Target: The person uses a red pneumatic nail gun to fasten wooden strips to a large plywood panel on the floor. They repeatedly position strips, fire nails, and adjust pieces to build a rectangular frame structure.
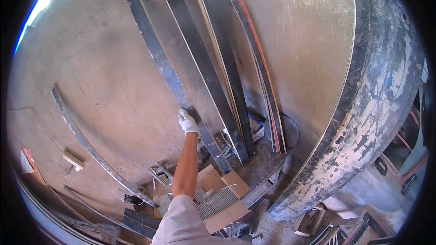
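Observation:
My left hand [188, 121], in a white glove, is closed around a long, narrow dark board [162, 61] that leans against the wall. The board slants from the upper left down to the clutter below, its face scuffed and pale in places. My fingers wrap its left edge, and part of the board is hidden behind the glove. To its right lean a wider dark board [200, 45] and another dark board [234, 77] with a light edge. My right hand is out of view.
An open cardboard box [229, 218] with ribbed grey strips sits below my arm. Red-edged strips [254, 36] and a large curved, paint-worn panel [368, 109] stand to the right. A curved thin strip [86, 143] and a white power strip [73, 159] are at left.

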Tool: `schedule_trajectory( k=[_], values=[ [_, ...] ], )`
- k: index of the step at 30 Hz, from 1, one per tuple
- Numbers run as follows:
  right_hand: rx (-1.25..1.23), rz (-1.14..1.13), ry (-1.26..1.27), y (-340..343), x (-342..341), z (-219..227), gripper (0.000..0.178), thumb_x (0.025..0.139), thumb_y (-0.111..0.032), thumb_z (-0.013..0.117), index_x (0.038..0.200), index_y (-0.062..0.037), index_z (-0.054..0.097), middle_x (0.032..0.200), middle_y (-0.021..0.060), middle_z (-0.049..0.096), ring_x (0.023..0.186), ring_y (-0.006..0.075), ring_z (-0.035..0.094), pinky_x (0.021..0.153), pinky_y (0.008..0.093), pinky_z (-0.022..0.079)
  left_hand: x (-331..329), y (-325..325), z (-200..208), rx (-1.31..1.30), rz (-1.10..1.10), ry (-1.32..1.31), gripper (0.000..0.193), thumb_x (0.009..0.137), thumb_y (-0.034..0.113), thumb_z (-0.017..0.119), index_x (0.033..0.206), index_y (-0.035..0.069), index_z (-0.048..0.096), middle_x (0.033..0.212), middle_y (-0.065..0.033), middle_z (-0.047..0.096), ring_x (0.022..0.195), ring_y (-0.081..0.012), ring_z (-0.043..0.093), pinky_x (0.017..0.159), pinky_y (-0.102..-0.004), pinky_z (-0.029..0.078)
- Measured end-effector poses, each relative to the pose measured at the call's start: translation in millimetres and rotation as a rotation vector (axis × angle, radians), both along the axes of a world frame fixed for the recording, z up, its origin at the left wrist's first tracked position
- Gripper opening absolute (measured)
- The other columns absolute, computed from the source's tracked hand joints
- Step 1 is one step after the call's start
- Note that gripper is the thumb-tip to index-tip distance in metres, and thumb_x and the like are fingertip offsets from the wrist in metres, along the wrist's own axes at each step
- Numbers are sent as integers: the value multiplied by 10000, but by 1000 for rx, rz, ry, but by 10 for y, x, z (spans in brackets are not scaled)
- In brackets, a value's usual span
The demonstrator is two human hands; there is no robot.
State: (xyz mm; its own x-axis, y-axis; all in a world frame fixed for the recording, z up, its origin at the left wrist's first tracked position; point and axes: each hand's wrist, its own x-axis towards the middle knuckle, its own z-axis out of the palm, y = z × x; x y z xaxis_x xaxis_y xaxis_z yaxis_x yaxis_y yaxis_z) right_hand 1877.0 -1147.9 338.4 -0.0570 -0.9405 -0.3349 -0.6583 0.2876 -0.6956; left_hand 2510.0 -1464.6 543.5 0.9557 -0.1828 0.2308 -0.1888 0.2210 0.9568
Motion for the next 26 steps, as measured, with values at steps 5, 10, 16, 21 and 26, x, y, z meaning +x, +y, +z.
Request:
schedule_trajectory(
  k=[5, 10, 16, 21, 26],
  values=[
    [-118, 15, -213, -261, 377, 515, 412, 943, -251, 562, 1290, -28, 553, 1287, 181, 578, 1164, 289, 566, 998, 418, 439, -426, 641, 986, -420, -279, -114, 442, 1011, 505, 441, 941, 92, 580, 722, -48, 557, 610, -157, 575, 524, -332, 529],
    [-293, -69, -442, 42, 80, 886, 408, 947, -261, 586, 1266, -7, 567, 1255, 186, 598, 1121, 276, 599, 963, 400, 469, -1876, 1387, 1925, -513, -901, -110, 353, 999, 434, 487, 891, 100, 516, 563, -19, 453, 446, -150, 470, 375, -301, 402],
    [-727, -37, -269, 454, -140, 1834, 585, 910, -315, 663, 1357, 15, 480, 1203, 223, 632, 1113, 341, 616, 966, 432, 475, -4755, 1971, 1796, -300, -1370, -82, 448, 1019, 498, 430, 889, 77, 515, 580, -39, 502, 415, -148, 458, 381, -286, 404],
    [-789, -765, -120, 875, -597, 995, 420, 982, -391, 525, 1214, -46, 584, 979, 213, 684, 864, 377, 676, 781, 449, 524, -7103, 3200, 1387, -199, -1629, -216, 280, 1015, 163, 546, 1259, 25, 529, 1159, -44, 588, 1029, -107, 518, 951, -287, 419],
    [-714, -1432, -693, 1640, -2150, 744, 535, 987, -560, 448, 1147, -112, 691, 959, 160, 721, 821, 290, 700, 716, 468, 532, -7940, 4568, 786, -64, -2620, -381, 620, 909, 29, 647, 1467, 64, 378, 1347, -99, 540, 1206, -198, 530, 1057, -361, 377]
  ],
)
